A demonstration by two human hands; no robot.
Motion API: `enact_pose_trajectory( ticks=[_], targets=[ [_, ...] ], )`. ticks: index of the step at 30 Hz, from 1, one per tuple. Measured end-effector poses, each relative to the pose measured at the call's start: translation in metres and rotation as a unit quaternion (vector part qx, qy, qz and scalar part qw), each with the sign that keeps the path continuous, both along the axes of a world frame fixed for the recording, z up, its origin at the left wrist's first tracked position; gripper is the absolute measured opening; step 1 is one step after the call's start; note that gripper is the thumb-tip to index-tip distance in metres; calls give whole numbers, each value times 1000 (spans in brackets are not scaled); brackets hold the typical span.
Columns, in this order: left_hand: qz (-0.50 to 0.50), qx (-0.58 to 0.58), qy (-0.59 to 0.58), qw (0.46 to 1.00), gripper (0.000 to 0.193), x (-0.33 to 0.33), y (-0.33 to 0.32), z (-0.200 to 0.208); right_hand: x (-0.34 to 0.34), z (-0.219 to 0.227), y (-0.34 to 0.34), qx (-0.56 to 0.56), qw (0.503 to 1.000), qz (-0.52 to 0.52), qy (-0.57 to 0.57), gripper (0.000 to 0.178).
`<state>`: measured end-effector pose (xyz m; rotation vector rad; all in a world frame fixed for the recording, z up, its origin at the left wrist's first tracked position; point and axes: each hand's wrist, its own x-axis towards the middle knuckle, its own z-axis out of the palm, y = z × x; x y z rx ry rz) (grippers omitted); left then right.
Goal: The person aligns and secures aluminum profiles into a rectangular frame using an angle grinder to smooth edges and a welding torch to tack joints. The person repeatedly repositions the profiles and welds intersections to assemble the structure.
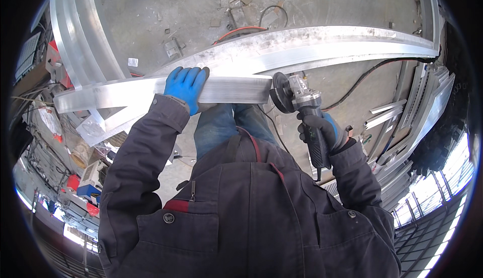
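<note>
My left hand [185, 88], in a blue and dark work glove, grips a silver metal bar [234, 90] from above, its fingers over the far edge and the thumb toward me. The bar lies crosswise in front of my legs, resting on other metal pieces at the left. In my right hand [324, 129], gloved the same way, is an angle grinder [313, 127], its fingers wrapped round the dark body. The grinder's dark disc [282, 93] stands right beside the bar's right end; whether they touch I cannot tell.
A long metal beam [322, 41] crosses beyond the bar. Wide metal profiles [85, 31] run away at the left. More metal lengths [417, 112] are stacked at the right, near a dark cable [359, 82]. Scraps and a hose [274, 9] lie on the concrete floor.
</note>
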<state>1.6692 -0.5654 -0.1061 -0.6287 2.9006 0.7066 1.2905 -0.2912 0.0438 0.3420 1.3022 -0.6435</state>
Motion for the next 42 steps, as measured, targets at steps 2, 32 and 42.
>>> enact_pose_trajectory(
  ticks=[2,32,42],
  targets=[
    [-3,2,-2,1000,115,0,0,2,0,0,0,3,1000,8,12,59],
    [-6,16,1,1000,115,-10,-4,7,-5,-7,4,-8,1000,8,12,55],
    [0,-1,-8,1000,116,-15,0,8,3,14,56,9,995,-95,9,54]
  ],
)
